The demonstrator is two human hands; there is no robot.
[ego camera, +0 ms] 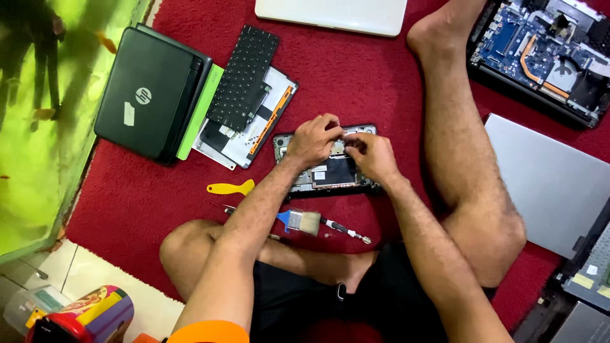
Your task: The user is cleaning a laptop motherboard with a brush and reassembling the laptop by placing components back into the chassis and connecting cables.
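Both hands [343, 146] pinching atop opened laptop base [333, 173].

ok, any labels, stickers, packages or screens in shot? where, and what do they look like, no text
Closed dark laptop, upper left on the red rug: round white logo and a pale rectangular sticker on the lid.
Open device under left hand and right hand: small white label inside.
Colourful tub, bottom left: red, yellow and purple wrap.
No lit screens.
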